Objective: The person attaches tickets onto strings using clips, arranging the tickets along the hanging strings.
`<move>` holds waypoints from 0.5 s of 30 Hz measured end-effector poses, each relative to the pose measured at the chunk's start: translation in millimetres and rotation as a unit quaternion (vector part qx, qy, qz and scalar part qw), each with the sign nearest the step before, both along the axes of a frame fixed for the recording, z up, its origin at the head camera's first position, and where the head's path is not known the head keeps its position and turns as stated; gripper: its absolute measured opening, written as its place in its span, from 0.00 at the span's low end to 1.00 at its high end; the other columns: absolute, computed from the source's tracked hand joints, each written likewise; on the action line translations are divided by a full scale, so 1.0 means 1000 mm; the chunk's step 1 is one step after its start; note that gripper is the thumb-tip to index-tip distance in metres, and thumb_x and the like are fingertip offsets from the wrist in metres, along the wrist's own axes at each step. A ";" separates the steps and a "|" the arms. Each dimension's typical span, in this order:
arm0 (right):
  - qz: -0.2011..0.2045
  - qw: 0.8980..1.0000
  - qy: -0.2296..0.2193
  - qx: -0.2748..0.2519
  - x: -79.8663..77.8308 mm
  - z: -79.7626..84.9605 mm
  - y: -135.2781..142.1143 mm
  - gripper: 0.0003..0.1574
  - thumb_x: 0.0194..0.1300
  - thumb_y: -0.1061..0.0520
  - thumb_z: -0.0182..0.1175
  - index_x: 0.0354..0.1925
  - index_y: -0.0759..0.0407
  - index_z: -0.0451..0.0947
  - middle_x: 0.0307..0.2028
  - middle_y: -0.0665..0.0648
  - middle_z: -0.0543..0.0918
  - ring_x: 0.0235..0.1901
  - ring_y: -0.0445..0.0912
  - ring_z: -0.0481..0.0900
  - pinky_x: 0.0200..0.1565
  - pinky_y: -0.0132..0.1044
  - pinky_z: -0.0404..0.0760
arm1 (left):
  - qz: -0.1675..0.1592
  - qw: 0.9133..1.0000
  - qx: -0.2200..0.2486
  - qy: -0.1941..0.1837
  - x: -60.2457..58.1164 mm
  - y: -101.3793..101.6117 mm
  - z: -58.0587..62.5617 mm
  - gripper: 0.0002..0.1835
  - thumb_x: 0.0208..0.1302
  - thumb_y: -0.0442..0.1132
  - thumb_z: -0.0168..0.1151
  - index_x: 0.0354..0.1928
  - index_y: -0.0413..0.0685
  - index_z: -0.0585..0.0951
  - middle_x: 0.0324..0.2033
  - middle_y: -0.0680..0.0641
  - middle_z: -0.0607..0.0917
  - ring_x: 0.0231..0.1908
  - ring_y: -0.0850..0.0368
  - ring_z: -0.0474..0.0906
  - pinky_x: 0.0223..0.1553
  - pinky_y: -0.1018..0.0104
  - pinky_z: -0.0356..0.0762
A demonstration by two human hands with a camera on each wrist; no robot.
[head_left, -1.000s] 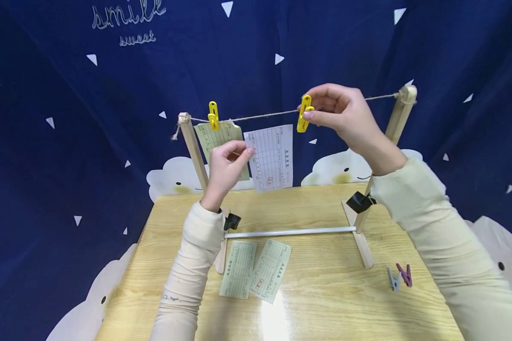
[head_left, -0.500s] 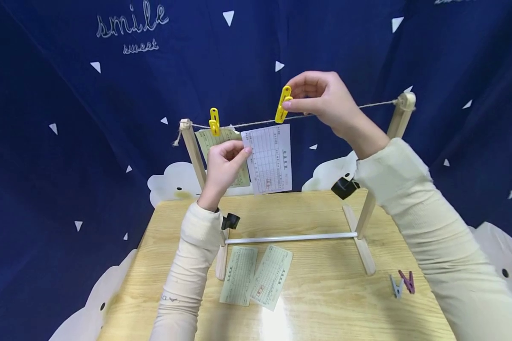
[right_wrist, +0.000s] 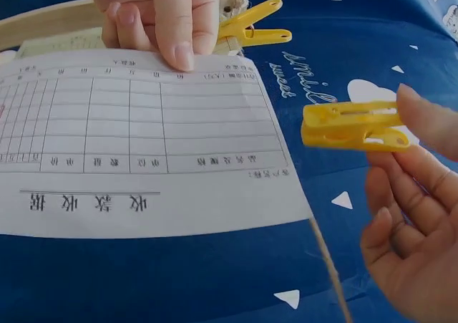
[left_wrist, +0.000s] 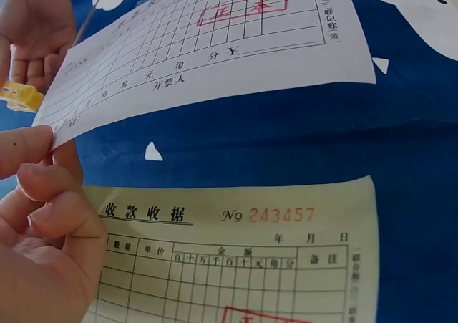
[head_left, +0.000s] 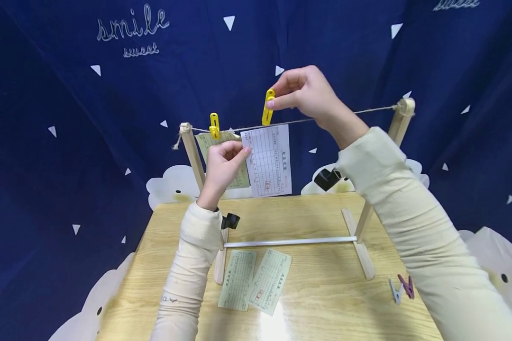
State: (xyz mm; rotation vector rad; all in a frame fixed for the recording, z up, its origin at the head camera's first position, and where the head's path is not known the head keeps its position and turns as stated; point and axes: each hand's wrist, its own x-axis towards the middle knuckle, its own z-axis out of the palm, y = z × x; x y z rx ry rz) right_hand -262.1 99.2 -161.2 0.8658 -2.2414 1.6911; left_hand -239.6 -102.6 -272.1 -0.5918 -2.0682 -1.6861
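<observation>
My left hand (head_left: 222, 166) pinches the left edge of a white receipt slip (head_left: 268, 161), its top edge close to the string (head_left: 375, 110). In my right hand (head_left: 309, 92) a yellow clothespin (head_left: 268, 108) is pinched between thumb and fingers, right above the slip's top edge. In the right wrist view that clothespin (right_wrist: 351, 126) points at the slip's edge, a little apart from it. Farther left, a second yellow clothespin (head_left: 214, 126) clips a pale green slip (head_left: 205, 142) to the string. My left hand partly covers this green slip in the head view.
The string runs between two wooden posts (head_left: 400, 124), joined low down by a white rod (head_left: 290, 242). Two more green slips (head_left: 238, 279) lie on the wooden table (head_left: 324, 293). A grey-blue clothespin (head_left: 396, 291) and a purple clothespin (head_left: 406, 286) lie at right. A blue curtain (head_left: 367, 57) hangs behind.
My right hand has carried the yellow clothespin leftward along the string, to above the white slip. The left hand still holds the slip in nearly the same place. The head view has tilted slightly.
</observation>
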 end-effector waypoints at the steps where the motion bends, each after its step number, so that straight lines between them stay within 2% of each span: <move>1: 0.003 1.000 -0.002 -0.003 -0.001 -0.001 -0.001 0.04 0.49 0.68 0.66 0.23 0.62 0.80 0.22 0.51 0.82 0.26 0.45 0.74 0.30 0.35 0.69 | -0.001 1.000 0.002 -0.003 0.000 0.000 0.000 0.06 0.56 0.26 0.60 0.31 0.26 0.80 0.20 0.51 0.78 0.19 0.65 0.65 0.20 0.75 0.63; 7: 0.008 1.000 -0.011 -0.012 -0.007 -0.004 -0.004 0.05 0.50 0.69 0.65 0.21 0.64 0.81 0.22 0.52 0.82 0.32 0.47 0.74 0.36 0.37 0.69 | 0.002 1.000 0.006 0.004 -0.001 -0.001 0.000 0.06 0.55 0.25 0.59 0.31 0.24 0.80 0.20 0.53 0.77 0.18 0.66 0.65 0.20 0.75 0.62; 15: 0.017 1.000 -0.001 0.005 -0.012 -0.005 -0.010 0.06 0.50 0.71 0.64 0.19 0.66 0.81 0.21 0.53 0.82 0.30 0.48 0.73 0.34 0.37 0.67 | 0.006 1.000 0.002 -0.004 -0.003 -0.002 0.001 0.06 0.55 0.25 0.59 0.31 0.24 0.79 0.19 0.52 0.77 0.18 0.67 0.65 0.20 0.76 0.62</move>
